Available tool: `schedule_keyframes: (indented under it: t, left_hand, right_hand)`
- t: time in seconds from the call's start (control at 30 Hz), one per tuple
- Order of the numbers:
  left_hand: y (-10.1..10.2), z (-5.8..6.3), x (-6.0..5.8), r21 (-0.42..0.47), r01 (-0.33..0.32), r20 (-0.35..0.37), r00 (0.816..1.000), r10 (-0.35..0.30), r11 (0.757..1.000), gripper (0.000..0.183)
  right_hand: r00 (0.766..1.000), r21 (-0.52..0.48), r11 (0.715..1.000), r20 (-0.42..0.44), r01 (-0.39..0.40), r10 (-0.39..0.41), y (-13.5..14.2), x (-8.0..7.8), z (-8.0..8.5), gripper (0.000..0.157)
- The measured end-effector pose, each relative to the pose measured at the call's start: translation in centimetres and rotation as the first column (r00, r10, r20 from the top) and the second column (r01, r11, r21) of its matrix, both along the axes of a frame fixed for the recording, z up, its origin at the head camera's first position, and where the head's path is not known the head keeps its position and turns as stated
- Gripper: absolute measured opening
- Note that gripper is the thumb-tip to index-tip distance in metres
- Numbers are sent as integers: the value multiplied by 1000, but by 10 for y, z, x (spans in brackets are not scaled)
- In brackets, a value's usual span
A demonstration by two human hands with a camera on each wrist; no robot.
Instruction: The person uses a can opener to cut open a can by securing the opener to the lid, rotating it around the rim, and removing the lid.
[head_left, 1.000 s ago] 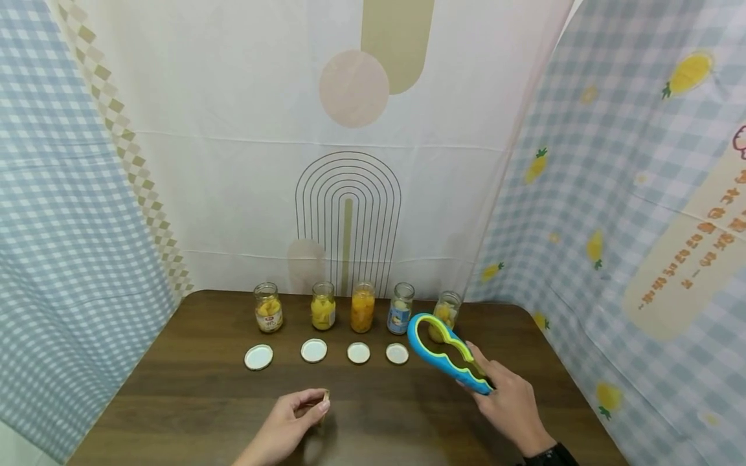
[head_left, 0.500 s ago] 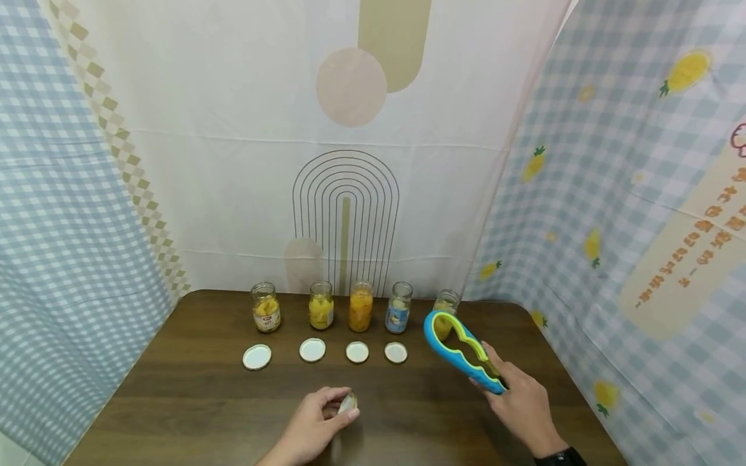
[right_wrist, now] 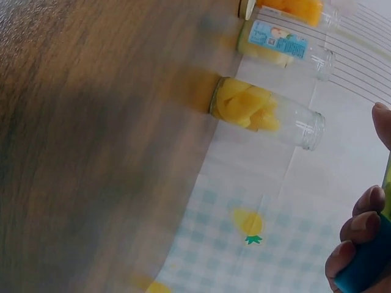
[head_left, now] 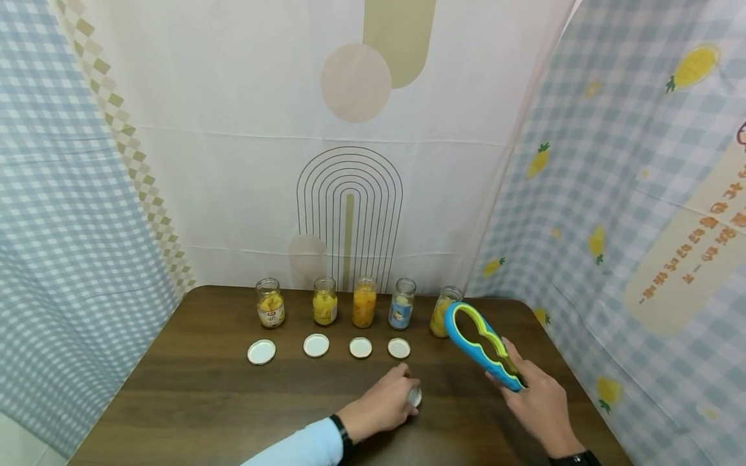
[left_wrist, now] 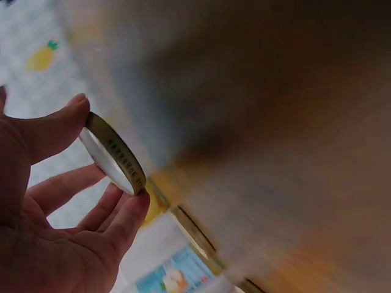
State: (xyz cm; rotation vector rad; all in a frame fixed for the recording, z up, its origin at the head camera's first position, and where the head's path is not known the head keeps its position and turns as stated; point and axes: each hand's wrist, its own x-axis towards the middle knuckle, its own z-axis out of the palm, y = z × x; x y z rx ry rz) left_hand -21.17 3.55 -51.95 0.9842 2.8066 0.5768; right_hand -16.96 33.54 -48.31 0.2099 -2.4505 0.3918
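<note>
My left hand (head_left: 384, 400) pinches a round metal jar lid (head_left: 415, 397) on edge, low over the front of the table. In the left wrist view, thumb and fingertips grip opposite sides of the lid (left_wrist: 125, 157), its pale inside partly turned toward the palm. My right hand (head_left: 539, 404) holds a blue and green jar opener (head_left: 474, 349) by its handles, its loop raised in front of the rightmost jar (head_left: 441, 318). In the right wrist view this open jar (right_wrist: 247, 107) shows yellow fruit pieces; only a bit of the opener (right_wrist: 365, 259) appears.
Several other lidless fruit jars stand along the table's back, from a peach jar (head_left: 271, 309) to a blue-labelled one (head_left: 401, 310). Before them lie white-faced lids, from the leftmost lid (head_left: 261, 352) to the rightmost lid (head_left: 399, 348). Cloth curtains (head_left: 245, 188) enclose the wooden table (head_left: 192, 401).
My left hand has carried the lid rightward across the table front, to below the rightmost lying lid. My right hand has shifted somewhat right with the jar opener still gripped.
</note>
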Motion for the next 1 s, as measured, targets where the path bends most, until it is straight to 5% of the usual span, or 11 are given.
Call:
schedule_keyframes:
  t: [0.13, 0.2, 0.4, 0.5, 0.73, 0.9, 1.0]
  left_hand:
    - [26, -11, -20, -89, 72, -82, 994, -79, 993, 39]
    - [39, -27, -32, -82, 82, -118, 989, -91, 993, 35]
    - [77, -72, -71, -2, -12, -118, 993, 12, 1000, 29]
    - [86, -65, -79, 18, -71, -103, 992, 73, 997, 30]
    - [98, -20, -74, 65, -194, -18, 981, 195, 979, 36]
    - [108, -20, -80, 89, -222, -20, 974, 224, 971, 36]
    - [112, -32, -92, 71, -214, -70, 973, 219, 974, 29]
  right_hand:
    - [1000, -5, 1000, -5, 3, -3, -1, 1, 0, 86]
    - [1000, -8, 1000, -4, 5, -5, -1, 1, 0, 85]
    - [1000, -17, 1000, -2, 9, -9, -2, 1, 1, 85]
    - [1000, -16, 1000, 7, 7, -7, -4, 1, 0, 85]
    - [998, -33, 998, 50, 44, -43, -4, 3, -1, 84]
    - [999, -40, 999, 32, 29, -28, -4, 3, -4, 84]
    - [1000, -41, 999, -11, 2, -3, -7, 1, -4, 87]
